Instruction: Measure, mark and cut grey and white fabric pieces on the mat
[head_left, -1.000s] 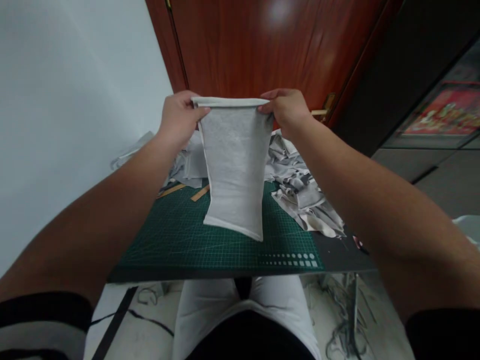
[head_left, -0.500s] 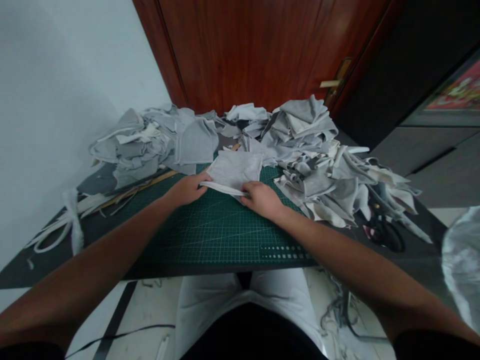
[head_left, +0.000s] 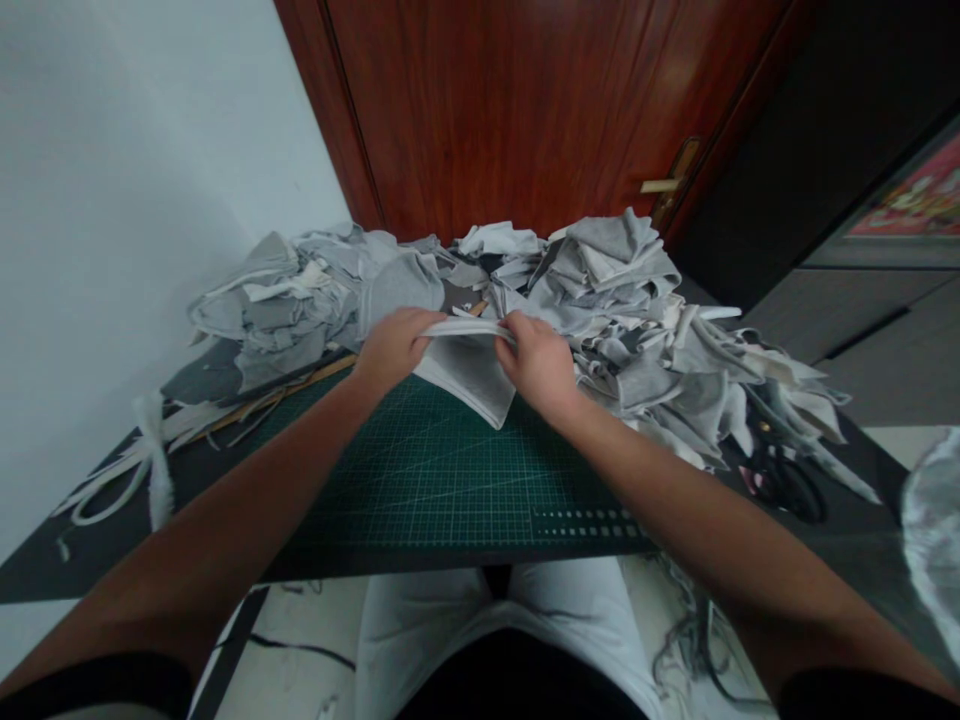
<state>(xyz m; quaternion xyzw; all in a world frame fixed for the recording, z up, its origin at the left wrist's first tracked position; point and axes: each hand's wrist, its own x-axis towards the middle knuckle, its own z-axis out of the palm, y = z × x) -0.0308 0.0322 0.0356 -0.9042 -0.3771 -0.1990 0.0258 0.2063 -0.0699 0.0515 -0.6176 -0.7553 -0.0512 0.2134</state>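
Note:
A light grey piece of fabric (head_left: 472, 375) with a pale folded edge hangs between my hands, raised over the green cutting mat (head_left: 420, 480). My left hand (head_left: 394, 345) pinches the left end of that edge. At the other end, my right hand (head_left: 538, 362) grips the same edge with thumb and fingers. The lower corner of the cloth droops toward me, at or just above the mat; I cannot tell whether it touches.
Grey fabric pieces are heaped at the left (head_left: 292, 290) and the back right (head_left: 607, 260). Loose scraps (head_left: 675, 375) lie at the right, near black-handled scissors (head_left: 787, 485). White cord (head_left: 154, 460) and a wooden strip (head_left: 322, 372) lie left. A wooden door (head_left: 510, 110) stands behind.
Both hands have lifted the fabric's near edge up and away from me. The piece lay nearly flat before; now it hangs down from that edge. The view has shifted slightly.

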